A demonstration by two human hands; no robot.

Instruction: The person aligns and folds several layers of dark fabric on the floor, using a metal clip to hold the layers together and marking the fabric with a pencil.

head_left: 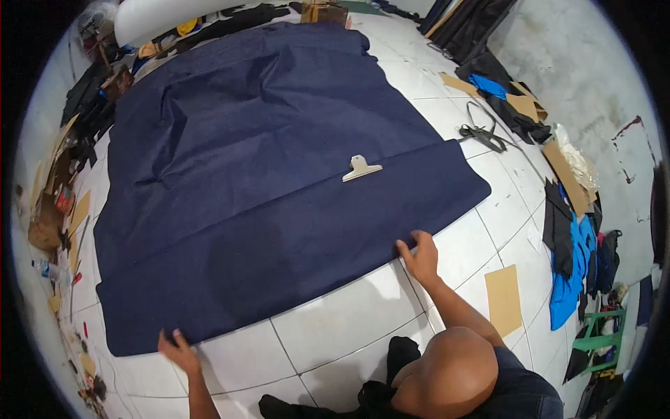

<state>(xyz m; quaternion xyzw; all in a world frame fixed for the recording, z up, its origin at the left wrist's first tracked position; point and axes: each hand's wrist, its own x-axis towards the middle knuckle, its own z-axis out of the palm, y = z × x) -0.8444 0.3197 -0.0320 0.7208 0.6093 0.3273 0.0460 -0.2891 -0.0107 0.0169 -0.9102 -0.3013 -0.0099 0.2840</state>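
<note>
A large sheet of dark navy fabric [244, 153] lies spread over the white tiled floor [349, 321], its near part folded over in a layer. A metal clip [361, 168] sits on the fold line near the middle right. My left hand [178, 349] rests at the fabric's near left corner, fingers on its edge. My right hand [419, 257] presses the near edge further right, fingers on the cloth. My bent knee [450, 373] is at the bottom.
Cardboard pieces [504, 299] lie on the tiles at right. Black and blue cloth scraps [572, 265] pile along the right side, with a green stool [599, 339]. Dark straps [481, 133] lie beyond the fabric. Clutter lines the left edge [63, 202]. A black garment [391, 391] lies by my knee.
</note>
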